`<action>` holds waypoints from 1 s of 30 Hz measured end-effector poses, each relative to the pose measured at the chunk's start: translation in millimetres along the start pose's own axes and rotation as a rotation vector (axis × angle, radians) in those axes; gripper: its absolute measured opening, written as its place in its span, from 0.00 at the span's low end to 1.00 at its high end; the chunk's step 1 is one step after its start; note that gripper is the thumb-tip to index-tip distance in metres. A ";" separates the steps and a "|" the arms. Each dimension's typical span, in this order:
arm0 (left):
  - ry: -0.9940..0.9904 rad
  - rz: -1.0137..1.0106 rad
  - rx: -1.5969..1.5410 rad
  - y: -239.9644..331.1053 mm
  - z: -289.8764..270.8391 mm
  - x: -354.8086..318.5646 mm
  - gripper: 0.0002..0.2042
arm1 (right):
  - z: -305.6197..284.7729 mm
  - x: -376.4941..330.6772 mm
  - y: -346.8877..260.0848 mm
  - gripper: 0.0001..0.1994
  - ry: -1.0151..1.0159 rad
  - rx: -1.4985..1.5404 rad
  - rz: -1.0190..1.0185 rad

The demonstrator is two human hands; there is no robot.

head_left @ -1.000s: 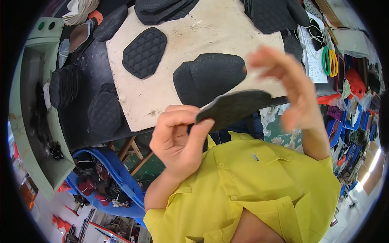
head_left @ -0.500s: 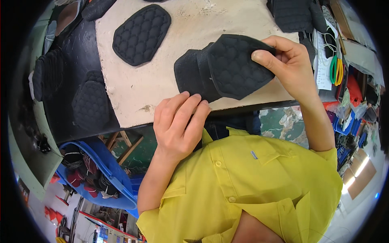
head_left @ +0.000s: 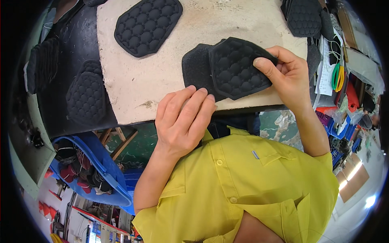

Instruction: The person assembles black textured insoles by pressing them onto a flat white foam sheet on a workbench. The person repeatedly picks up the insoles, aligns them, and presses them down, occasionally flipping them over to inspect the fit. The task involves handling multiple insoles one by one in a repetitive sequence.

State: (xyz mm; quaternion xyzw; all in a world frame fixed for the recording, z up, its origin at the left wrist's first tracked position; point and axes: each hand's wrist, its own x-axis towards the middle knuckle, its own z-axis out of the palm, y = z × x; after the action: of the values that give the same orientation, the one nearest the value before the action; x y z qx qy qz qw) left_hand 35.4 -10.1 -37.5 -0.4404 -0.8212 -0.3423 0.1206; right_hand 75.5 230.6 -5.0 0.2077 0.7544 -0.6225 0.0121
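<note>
Currently right hand [head_left: 289, 77] pinches black hexagon-quilted foam pad [head_left: 237, 69] at its three-o'clock edge; left hand [head_left: 184, 119], open, empty, rests at seven o'clock.

matt quilted black foam pad [head_left: 237, 67]

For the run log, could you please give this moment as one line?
right hand: pinching quilted black pad on board | left hand: fingertips at flat black piece beneath | second quilted pad: untouched
</note>
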 end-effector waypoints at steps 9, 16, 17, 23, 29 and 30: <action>-0.184 -0.024 0.130 3.8 -6.2 2.4 0.24 | 2.3 3.8 4.5 0.07 0.012 -0.116 0.005; -0.240 -0.059 -0.037 17.3 -4.9 31.5 0.24 | 8.4 4.8 -13.0 0.09 0.060 -0.382 -0.074; -0.225 -0.053 -0.102 19.6 1.5 39.3 0.27 | 9.6 4.6 -9.0 0.09 0.104 -0.477 -0.260; -0.443 -0.035 0.155 27.2 13.3 52.7 0.43 | 9.8 -9.2 0.2 0.08 0.279 -0.672 -0.616; -0.482 -0.058 0.171 29.6 15.2 49.4 0.44 | -2.4 -3.7 -5.7 0.08 0.224 -0.303 -0.039; -0.477 -0.054 0.168 30.1 15.8 49.2 0.42 | -3.2 -1.6 -6.9 0.09 0.207 -0.352 -0.055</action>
State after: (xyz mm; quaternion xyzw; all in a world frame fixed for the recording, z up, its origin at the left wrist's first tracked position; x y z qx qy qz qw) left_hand 32.6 43.4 -10.8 -0.4751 -0.8634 -0.1623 -0.0497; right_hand 75.5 232.1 2.6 0.2445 0.8542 -0.4566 -0.0462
